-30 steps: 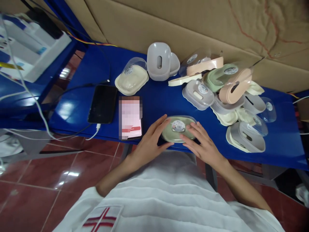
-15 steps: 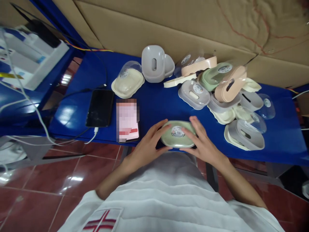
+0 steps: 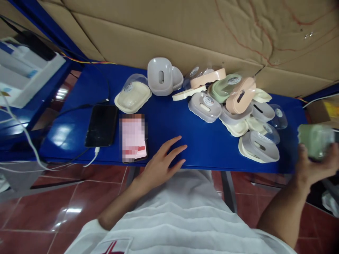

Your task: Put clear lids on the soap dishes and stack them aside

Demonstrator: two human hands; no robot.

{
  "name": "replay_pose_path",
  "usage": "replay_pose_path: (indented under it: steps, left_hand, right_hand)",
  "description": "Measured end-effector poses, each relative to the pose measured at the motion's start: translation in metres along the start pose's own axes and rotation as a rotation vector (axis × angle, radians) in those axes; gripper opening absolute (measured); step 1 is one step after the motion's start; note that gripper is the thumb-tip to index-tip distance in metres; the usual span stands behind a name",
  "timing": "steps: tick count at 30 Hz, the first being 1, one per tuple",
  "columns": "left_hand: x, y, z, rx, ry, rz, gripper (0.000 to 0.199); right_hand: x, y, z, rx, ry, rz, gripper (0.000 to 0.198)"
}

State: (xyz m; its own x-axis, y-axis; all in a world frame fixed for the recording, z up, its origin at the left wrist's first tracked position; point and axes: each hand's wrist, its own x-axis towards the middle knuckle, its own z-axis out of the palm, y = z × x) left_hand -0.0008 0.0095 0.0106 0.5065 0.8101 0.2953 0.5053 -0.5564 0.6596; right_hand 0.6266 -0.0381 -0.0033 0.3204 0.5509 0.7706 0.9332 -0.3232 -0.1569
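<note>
At the far right, past the table's end, my right hand [image 3: 312,165] grips a green soap box [image 3: 315,139] with a clear lid, thumb on one side and fingers on the other. My left hand [image 3: 161,164] rests at the front edge of the blue table [image 3: 169,128], fingers spread and holding nothing. Just left of it lies a phone [image 3: 134,139] with a lit, blurred screen. Right of the middle, a grey soap box [image 3: 261,146] leans on a cream part near the front edge.
Behind are jumbled soap box parts, among them a peach one [image 3: 241,95], a green one [image 3: 225,88] and a grey one [image 3: 205,106]. A cream box [image 3: 134,95] and a grey base [image 3: 160,76] stand at back left. A dark phone [image 3: 102,125] has a white cable [image 3: 94,157].
My right hand has carried the green soap box from the front middle to the far right, beyond the table. My left hand has let go of it and stays near the front edge.
</note>
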Motion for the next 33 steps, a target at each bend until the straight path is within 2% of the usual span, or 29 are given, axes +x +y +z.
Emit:
replay_pose_path:
  steps: [1,3,5,6,7,8,9,10,11,13,15,17,19,23,27,30,33]
  left_hand:
    - [0.001,0.001,0.000,0.022,-0.007,0.010,0.046]
    - [0.002,0.002,0.001,0.062,-0.016,0.030,0.041]
    - [0.002,0.003,0.001,0.090,-0.016,0.044,0.037]
    - [0.003,0.003,0.002,0.098,-0.015,0.048,0.036]
    - [0.003,0.003,0.002,0.104,-0.013,0.052,0.036]
    - [0.002,0.002,0.002,0.110,-0.011,0.058,0.035]
    - [0.002,0.002,0.002,0.118,-0.008,0.067,0.035]
    - [0.002,0.002,0.002,0.128,-0.005,0.079,0.034]
    - [0.002,0.001,0.002,0.139,-0.001,0.096,0.033]
    - [0.002,0.000,0.003,0.157,0.002,0.131,0.032]
    - [0.003,0.000,0.004,0.162,-0.002,0.160,0.030]
    - [0.003,-0.001,0.004,0.159,-0.013,0.181,0.029]
    - [0.003,-0.002,0.004,0.155,-0.022,0.197,0.028]
    - [0.003,0.000,0.002,0.144,-0.043,0.196,0.028]
    - [0.003,0.005,0.001,0.148,-0.065,0.221,0.032]
    - [0.003,0.009,0.003,0.167,-0.057,0.245,0.042]
    - [0.003,0.008,0.006,0.171,-0.017,0.221,0.058]
  right_hand:
    - [-0.005,0.011,0.010,-0.043,-0.031,0.098,0.109]
    - [-0.012,0.020,0.021,-0.080,-0.178,0.241,0.120]
    - [-0.017,0.014,0.019,-0.073,-0.284,0.231,0.134]
    - [-0.019,0.005,0.013,-0.056,-0.259,0.178,0.134]
    - [-0.023,-0.007,0.005,-0.033,-0.168,0.115,0.125]
    - [-0.027,-0.024,-0.006,-0.002,-0.044,0.047,0.109]
    - [-0.033,-0.043,-0.018,0.036,0.118,-0.021,0.086]
    - [-0.041,-0.065,-0.029,0.068,0.217,-0.058,0.066]
    - [-0.050,-0.088,-0.039,0.099,0.184,-0.123,0.055]
    - [-0.070,-0.132,-0.054,0.095,-0.042,-0.339,0.039]
    - [-0.086,-0.165,-0.060,0.048,-0.165,-0.473,0.039]
    - [-0.095,-0.184,-0.061,0.021,-0.153,-0.488,0.046]
    - [-0.095,-0.191,-0.058,0.050,-0.154,-0.443,0.052]
    - [-0.087,-0.197,-0.059,0.164,-0.286,-0.400,0.049]
    - [-0.088,-0.226,-0.067,0.385,-0.362,-0.526,0.047]
    - [-0.089,-0.265,-0.071,0.561,-0.451,-0.649,0.053]
    - [-0.085,-0.306,-0.067,0.676,-0.533,-0.761,0.050]
